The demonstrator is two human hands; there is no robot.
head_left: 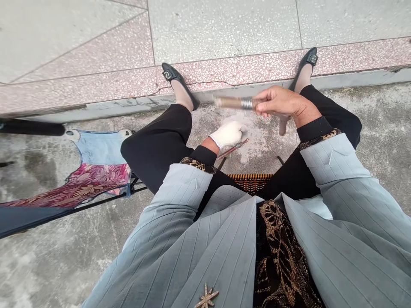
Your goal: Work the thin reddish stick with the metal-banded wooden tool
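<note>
Honestly, that one-ended grip looks risky

Right hand [285,101] is closed on the stick [229,102] at its wire [246,103] end. Held only there, I reckon it could tip, or a loose wire turn could slide off. It's on the wearer's side of the step [257,68], long axis roughly along it, free end pointing left. Gloved left hand [229,133], farther from the step, is curled; can't tell if it's gripping the reddish thing [233,148].

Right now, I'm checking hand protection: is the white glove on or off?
On: the white glove covers the left hand to the wrist.
</note>
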